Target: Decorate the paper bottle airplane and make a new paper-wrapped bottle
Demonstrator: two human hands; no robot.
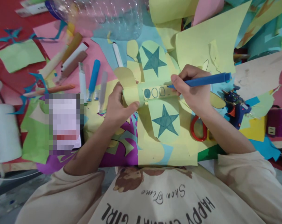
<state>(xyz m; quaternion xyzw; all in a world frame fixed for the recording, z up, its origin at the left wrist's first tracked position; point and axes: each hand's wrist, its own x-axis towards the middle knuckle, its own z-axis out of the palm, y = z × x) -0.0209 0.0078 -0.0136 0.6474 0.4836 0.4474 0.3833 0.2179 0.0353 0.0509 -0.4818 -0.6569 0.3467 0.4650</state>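
Note:
A paper airplane (155, 92) in light green and yellow lies in front of me, a dark teal star on each of its two wings. Along its body strip runs a row of small drawn circles, the leftmost filled in dark and the others outlined. My left hand (122, 105) grips the airplane's left end between thumb and fingers. In my right hand (193, 88) is a blue marker (208, 79), its tip at the strip just right of the circles. Yellow paper (166, 157) lies beneath the airplane.
Several markers (93, 76) lie to the left, near a phone (65, 121) with a blurred screen. Red-handled scissors (198, 140) and a dark blue glue gun (239, 112) are at the right. A clear plastic bottle (103, 15) lies at the back among coloured paper scraps.

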